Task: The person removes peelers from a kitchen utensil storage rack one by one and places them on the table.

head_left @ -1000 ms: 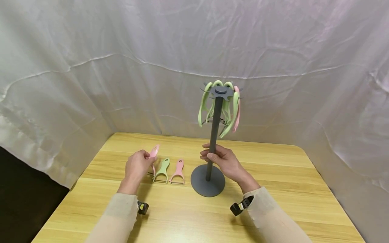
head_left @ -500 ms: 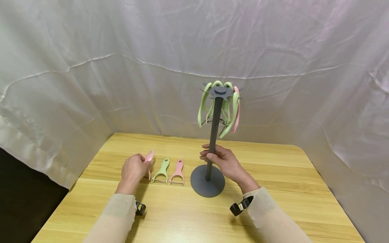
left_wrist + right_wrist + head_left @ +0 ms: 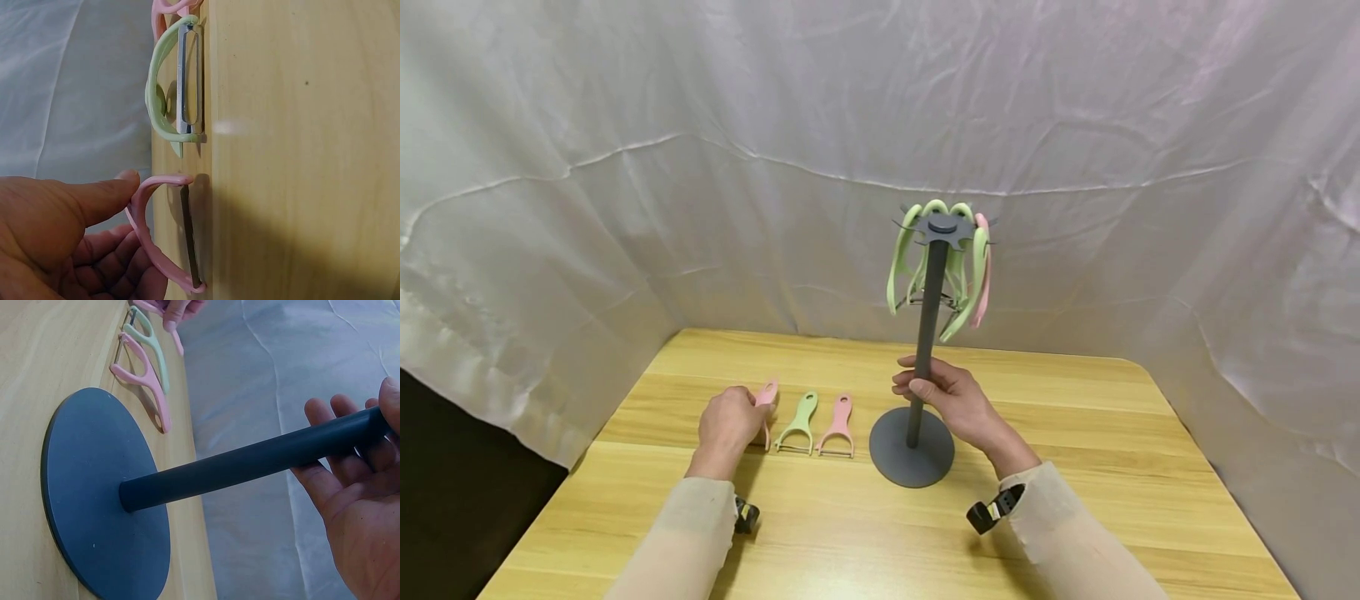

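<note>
My left hand (image 3: 728, 423) pinches a pink Y-shaped peeler (image 3: 145, 231) by its handle, thumb on the near side. The peeler's blade end is down at the wooden table, and part of its handle is hidden by the hand. Right of it lie a green peeler (image 3: 799, 423) and another pink peeler (image 3: 839, 425), side by side with blades toward me. My right hand (image 3: 958, 398) holds the post of a dark grey stand (image 3: 929, 321), thumb in front and fingers behind. From the stand's top hooks hang several green peelers (image 3: 901, 258) and a pink peeler (image 3: 985, 283).
The stand's round base (image 3: 891, 458) rests flat on the wooden table (image 3: 1075, 450). A pale cloth curtain (image 3: 760, 250) rises behind the table and along its sides. Some hooks (image 3: 904, 223) at the front left of the stand's top carry nothing.
My left hand has moved left and down with the pink peeler, lowering it to the table beside the green one. The right hand keeps its hold on the post.
</note>
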Motion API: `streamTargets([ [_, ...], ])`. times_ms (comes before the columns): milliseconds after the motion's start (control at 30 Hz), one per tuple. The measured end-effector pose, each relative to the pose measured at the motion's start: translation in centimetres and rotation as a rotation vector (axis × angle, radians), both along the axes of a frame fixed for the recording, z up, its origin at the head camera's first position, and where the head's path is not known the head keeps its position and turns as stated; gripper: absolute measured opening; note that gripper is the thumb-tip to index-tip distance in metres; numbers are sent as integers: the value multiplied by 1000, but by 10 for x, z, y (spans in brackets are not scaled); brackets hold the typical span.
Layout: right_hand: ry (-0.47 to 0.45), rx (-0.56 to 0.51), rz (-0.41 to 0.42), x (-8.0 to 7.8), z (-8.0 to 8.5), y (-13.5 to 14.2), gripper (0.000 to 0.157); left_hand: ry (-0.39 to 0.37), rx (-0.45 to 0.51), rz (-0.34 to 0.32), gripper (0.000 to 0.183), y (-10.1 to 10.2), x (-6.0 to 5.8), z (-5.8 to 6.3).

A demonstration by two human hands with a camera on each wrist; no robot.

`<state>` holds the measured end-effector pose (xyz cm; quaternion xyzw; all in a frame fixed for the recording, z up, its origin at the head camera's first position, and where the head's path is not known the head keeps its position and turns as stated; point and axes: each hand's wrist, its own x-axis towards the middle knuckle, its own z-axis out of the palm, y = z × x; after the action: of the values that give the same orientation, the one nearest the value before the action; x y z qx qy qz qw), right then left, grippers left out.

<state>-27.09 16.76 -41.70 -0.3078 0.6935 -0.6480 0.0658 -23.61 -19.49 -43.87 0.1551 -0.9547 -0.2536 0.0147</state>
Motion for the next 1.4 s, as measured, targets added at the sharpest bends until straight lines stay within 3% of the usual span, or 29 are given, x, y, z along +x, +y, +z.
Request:
streamTargets([
  [567,10,1,3,0,1,0,38,-88,-46,15,33,5,-8,1],
  [1400,2,9,-10,2,2,-1,37,-97,-75,7,40,6,-10,-4],
])
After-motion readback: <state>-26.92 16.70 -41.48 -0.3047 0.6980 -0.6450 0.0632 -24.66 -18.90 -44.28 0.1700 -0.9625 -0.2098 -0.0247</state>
